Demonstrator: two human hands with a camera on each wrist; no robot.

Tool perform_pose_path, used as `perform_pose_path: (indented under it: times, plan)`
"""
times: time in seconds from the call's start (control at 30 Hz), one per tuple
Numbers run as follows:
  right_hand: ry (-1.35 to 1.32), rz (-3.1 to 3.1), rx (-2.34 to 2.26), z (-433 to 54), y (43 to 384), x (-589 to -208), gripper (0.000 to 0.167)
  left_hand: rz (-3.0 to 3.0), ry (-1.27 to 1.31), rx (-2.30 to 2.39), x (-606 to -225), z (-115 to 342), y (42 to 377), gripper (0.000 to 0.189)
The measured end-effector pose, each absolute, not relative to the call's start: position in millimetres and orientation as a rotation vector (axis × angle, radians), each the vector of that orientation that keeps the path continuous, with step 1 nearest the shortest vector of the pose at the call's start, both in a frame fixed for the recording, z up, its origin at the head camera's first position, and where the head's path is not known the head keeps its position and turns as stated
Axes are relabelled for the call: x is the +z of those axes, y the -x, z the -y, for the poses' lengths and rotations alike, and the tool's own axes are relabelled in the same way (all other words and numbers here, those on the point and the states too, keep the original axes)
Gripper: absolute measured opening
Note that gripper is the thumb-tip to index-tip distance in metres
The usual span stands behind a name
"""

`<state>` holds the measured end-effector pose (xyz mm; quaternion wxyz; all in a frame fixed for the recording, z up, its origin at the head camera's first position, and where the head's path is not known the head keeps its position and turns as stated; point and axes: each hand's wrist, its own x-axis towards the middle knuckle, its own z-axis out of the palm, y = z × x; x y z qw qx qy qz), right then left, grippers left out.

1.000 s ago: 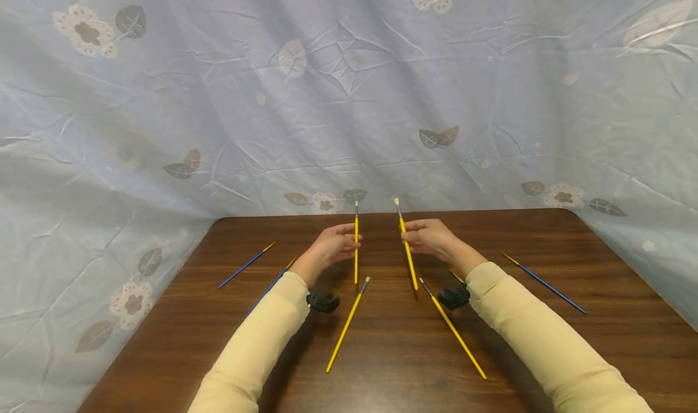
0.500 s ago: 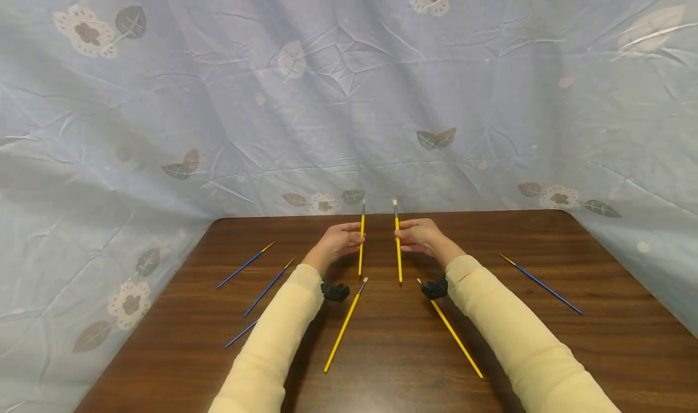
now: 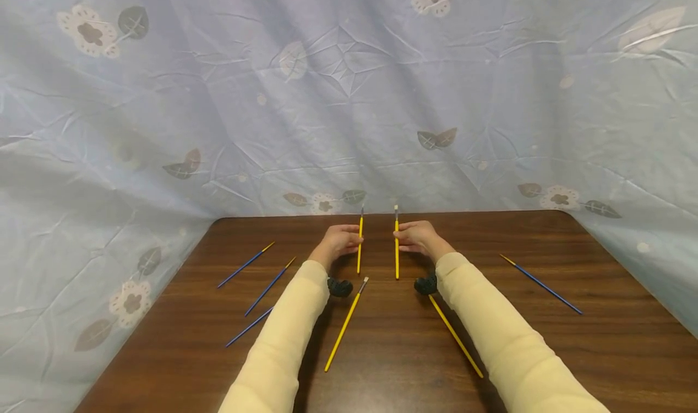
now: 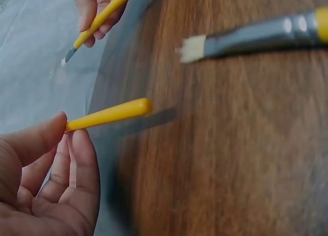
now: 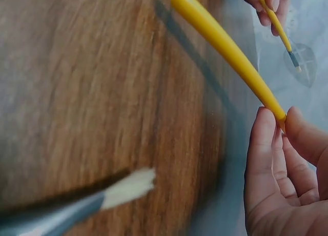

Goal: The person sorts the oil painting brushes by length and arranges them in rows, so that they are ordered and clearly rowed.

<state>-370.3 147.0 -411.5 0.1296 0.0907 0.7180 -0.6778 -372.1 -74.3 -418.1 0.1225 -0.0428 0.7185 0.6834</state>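
My left hand (image 3: 339,241) pinches a yellow flat paintbrush (image 3: 360,243) between thumb and fingers, bristles pointing toward the far edge. Mirroring it, my right hand (image 3: 420,237) pinches another yellow paintbrush, its handle (image 3: 397,255) nearly parallel to the first with a narrow gap between the two. In the left wrist view the rounded handle end (image 4: 138,107) sticks out past the thumb, over its shadow on the wood. The right wrist view likewise has a handle end (image 5: 189,5) above the table. Two more yellow paintbrushes lie nearer me, one at left (image 3: 345,331) and one at right (image 3: 457,337).
On the brown wooden table (image 3: 403,352), three thin blue paintbrushes lie at left, one of them (image 3: 245,266) farthest back; another is partly under my sleeve. A single blue paintbrush (image 3: 541,284) lies at right. Floral cloth (image 3: 349,128) hangs behind the table and along its sides.
Both hands have come slightly closer together. The right hand's paintbrush has swung from a slant to nearly straight. My forearms moved inward, uncovering more of the blue paintbrushes at left.
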Motion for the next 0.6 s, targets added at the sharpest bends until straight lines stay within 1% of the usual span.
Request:
perform_pose_path:
  times: [0.6]
  plan:
    - [-0.290,-2.142,-1.955,-133.4,376.9,-416.7,0.045,-2.252,0.166,1.987,-424.5,74.4,365.1,0.037]
